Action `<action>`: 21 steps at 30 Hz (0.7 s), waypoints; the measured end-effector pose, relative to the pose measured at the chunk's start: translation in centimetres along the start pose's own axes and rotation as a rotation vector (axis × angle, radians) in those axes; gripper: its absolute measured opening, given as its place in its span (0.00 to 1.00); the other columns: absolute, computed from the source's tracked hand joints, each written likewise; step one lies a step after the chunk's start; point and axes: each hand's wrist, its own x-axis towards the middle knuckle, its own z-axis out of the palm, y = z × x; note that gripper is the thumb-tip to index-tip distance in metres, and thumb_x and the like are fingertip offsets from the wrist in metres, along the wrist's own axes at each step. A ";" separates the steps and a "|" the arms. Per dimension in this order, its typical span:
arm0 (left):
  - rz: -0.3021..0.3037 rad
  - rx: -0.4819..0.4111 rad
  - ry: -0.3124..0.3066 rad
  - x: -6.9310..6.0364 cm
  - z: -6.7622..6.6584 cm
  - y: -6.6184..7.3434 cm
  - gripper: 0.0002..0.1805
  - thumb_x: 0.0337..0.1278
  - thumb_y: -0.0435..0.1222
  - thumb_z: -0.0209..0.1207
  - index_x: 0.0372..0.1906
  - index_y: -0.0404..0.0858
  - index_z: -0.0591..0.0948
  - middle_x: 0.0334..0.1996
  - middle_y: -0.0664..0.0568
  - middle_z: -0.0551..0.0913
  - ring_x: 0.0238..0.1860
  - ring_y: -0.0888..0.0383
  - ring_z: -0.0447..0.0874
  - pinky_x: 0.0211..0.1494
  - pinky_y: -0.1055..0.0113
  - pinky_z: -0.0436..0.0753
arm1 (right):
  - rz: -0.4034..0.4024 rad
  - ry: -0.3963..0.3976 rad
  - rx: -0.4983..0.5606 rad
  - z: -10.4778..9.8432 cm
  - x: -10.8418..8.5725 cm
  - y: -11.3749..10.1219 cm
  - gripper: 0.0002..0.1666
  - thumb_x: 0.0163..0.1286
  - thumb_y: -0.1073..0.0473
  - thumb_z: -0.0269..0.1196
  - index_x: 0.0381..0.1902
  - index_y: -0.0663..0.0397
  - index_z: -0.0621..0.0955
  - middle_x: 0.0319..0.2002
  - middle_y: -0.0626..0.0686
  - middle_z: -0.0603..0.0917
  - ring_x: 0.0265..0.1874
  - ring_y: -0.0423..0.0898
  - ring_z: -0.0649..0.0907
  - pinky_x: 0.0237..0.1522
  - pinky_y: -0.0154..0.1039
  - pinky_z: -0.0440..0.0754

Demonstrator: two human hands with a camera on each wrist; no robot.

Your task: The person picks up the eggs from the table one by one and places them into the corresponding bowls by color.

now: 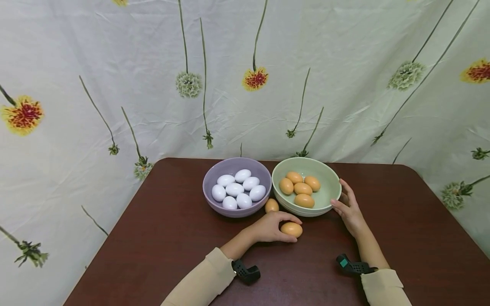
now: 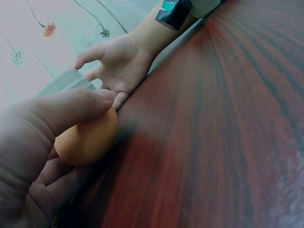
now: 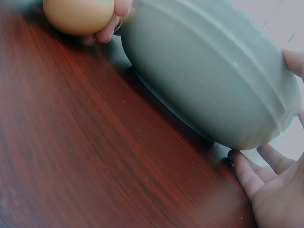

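Note:
My left hand (image 1: pixel 269 227) pinches a brown egg (image 1: pixel 292 230) between thumb and fingers in front of the bowls. The left wrist view shows the thumb over this egg (image 2: pixel 88 140); whether it touches the table I cannot tell. My right hand (image 1: pixel 350 210) holds the right side of the light green bowl (image 1: pixel 330 193), thumb near the rim. In the right wrist view the other fingers (image 3: pixel 247 173) reach low around the bowl's side (image 3: pixel 199 76). Several brown eggs (image 1: pixel 303 188) lie inside that bowl. Another brown egg (image 1: pixel 272 205) sits on the table between the bowls, just behind my left hand.
A purple bowl (image 1: pixel 208 191) with several white eggs (image 1: pixel 235 189) stands left of the green bowl, their rims close together. Both are near the back edge of the dark red-brown table (image 1: pixel 160 229). Behind it hangs a flowered white cloth (image 1: pixel 153 55).

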 end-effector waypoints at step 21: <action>0.086 0.046 0.024 0.9 -2.3 2.4 0.24 0.50 0.42 0.72 0.54 0.40 0.84 0.49 0.58 0.84 0.46 0.73 0.77 0.53 0.73 0.75 | 0.003 -0.008 -0.009 0.1 0.0 -0.2 0.46 0.71 0.66 0.55 0.78 0.47 0.44 0.71 0.67 0.46 0.59 0.46 0.65 0.50 0.26 0.73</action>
